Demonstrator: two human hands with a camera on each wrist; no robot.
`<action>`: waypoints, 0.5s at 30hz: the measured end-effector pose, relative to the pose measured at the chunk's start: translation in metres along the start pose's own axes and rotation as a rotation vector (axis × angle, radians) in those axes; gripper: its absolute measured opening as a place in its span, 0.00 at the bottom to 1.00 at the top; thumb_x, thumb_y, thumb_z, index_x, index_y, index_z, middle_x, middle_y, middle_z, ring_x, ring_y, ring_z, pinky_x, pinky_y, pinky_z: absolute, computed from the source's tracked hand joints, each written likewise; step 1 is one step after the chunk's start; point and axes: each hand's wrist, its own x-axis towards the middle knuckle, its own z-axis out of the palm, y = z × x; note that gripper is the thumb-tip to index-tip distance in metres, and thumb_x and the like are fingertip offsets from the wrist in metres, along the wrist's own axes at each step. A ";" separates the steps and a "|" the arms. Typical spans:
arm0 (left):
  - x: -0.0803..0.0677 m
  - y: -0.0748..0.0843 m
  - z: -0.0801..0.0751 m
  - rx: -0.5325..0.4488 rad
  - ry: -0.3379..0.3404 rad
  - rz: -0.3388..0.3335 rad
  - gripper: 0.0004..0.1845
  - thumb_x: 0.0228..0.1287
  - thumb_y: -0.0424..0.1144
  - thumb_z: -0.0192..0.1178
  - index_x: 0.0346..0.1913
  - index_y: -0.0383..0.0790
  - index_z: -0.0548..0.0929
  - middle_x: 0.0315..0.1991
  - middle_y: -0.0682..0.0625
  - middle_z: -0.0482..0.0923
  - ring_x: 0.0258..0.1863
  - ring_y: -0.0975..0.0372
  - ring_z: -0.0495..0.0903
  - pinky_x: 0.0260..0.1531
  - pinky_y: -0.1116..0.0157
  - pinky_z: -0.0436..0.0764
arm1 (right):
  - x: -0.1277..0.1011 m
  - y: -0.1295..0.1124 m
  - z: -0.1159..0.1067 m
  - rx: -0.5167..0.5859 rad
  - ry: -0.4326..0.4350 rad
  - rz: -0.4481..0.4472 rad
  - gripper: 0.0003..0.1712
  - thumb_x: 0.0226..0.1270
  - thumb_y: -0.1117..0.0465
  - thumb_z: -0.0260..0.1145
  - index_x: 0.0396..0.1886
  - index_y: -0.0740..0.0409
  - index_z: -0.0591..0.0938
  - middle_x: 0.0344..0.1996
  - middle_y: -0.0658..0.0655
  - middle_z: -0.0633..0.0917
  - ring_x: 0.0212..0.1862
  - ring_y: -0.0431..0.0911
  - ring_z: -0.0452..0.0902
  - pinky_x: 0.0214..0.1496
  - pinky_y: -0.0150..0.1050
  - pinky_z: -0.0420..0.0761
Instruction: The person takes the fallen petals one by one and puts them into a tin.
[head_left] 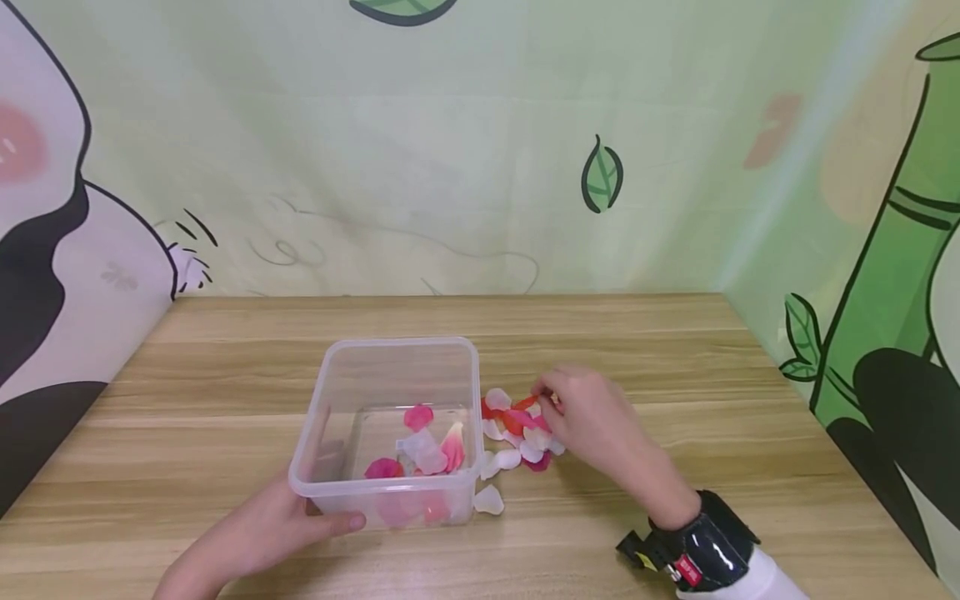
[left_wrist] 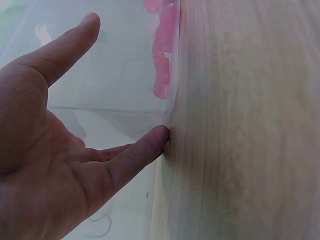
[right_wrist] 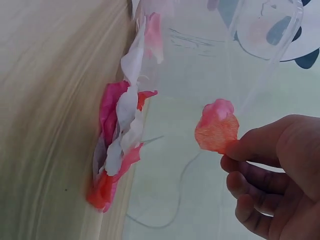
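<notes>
A clear plastic box (head_left: 309, 417) stands on the wooden table with pink, red and white petals (head_left: 423, 450) inside. My left hand (head_left: 262, 525) rests against its near left corner, thumb along the front wall. The left wrist view shows that hand (left_wrist: 60, 145) with straight, spread fingers beside the clear wall. My right hand (head_left: 592, 417) is over a loose heap of petals (head_left: 517, 425) to the right of the box. Between thumb and forefinger the right hand (right_wrist: 280, 170) pinches an orange and pink petal (right_wrist: 217, 130), held up off the heap (right_wrist: 122, 130).
A single white petal (head_left: 489, 500) lies near the box's front right corner. Behind the wooden table (head_left: 600, 333) hangs a pale green backdrop (head_left: 480, 167) with cartoon leaves and pandas. A black wrist device (head_left: 705, 542) is strapped to the right wrist.
</notes>
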 end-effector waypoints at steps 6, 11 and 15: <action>-0.001 -0.001 0.000 -0.008 -0.004 -0.003 0.67 0.58 0.45 0.78 0.83 0.60 0.32 0.63 0.35 0.72 0.54 0.48 0.76 0.49 0.62 0.79 | -0.001 -0.001 -0.003 0.018 0.060 -0.031 0.06 0.59 0.70 0.74 0.36 0.59 0.88 0.32 0.52 0.86 0.29 0.41 0.75 0.29 0.32 0.77; -0.001 -0.001 0.000 -0.003 -0.005 -0.031 0.68 0.57 0.46 0.78 0.83 0.59 0.33 0.68 0.30 0.67 0.60 0.42 0.73 0.50 0.57 0.80 | -0.001 -0.001 -0.005 0.007 0.054 -0.037 0.06 0.59 0.69 0.73 0.37 0.59 0.89 0.33 0.52 0.85 0.29 0.43 0.75 0.30 0.34 0.78; 0.000 -0.001 0.001 0.016 0.012 -0.020 0.69 0.56 0.46 0.79 0.83 0.59 0.32 0.69 0.28 0.66 0.65 0.37 0.70 0.53 0.50 0.78 | -0.001 -0.002 -0.006 0.006 0.038 -0.039 0.06 0.59 0.69 0.73 0.36 0.59 0.89 0.33 0.52 0.84 0.29 0.43 0.75 0.31 0.35 0.78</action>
